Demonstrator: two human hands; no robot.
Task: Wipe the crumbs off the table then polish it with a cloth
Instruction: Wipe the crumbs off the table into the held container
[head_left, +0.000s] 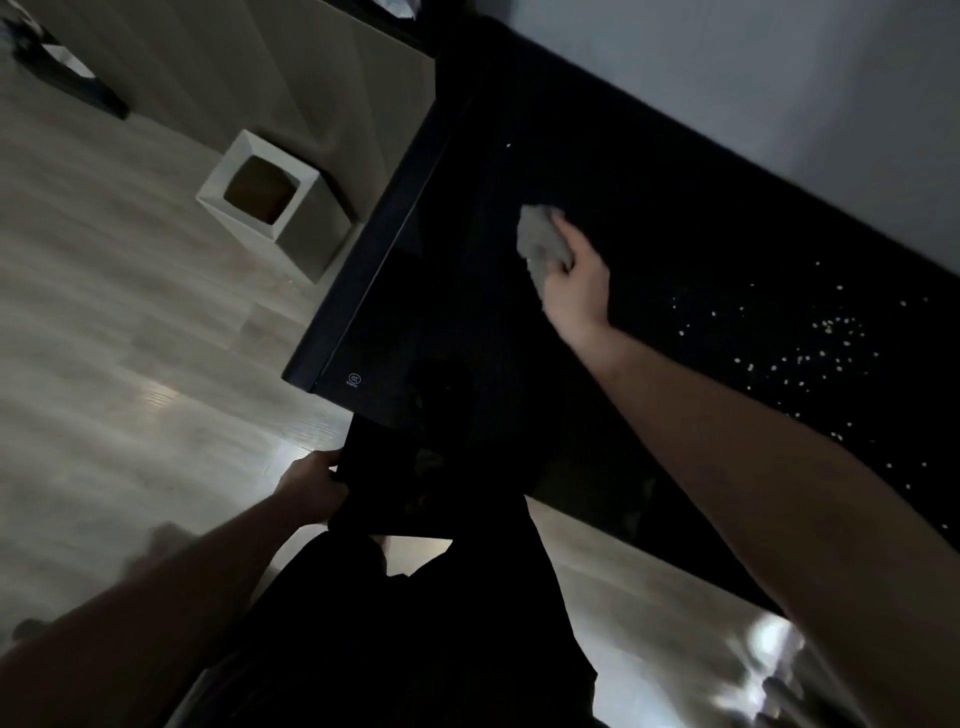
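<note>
A glossy black table (467, 291) runs across the view from the upper middle to the right. My right hand (579, 280) grips a bunched grey cloth (540, 241) and holds it against the tabletop near the table's middle. Pale crumbs (810, 353) lie scattered over the tabletop to the right of that hand. My left hand (311, 486) grips the edge of a flat black object (405, 478) held just below the table's near corner; I cannot tell what the object is.
A white square bin (260, 195) with an open top stands on the pale wooden floor (130, 364) left of the table. A grey wall (779, 78) runs behind the table. My dark clothing fills the lower middle.
</note>
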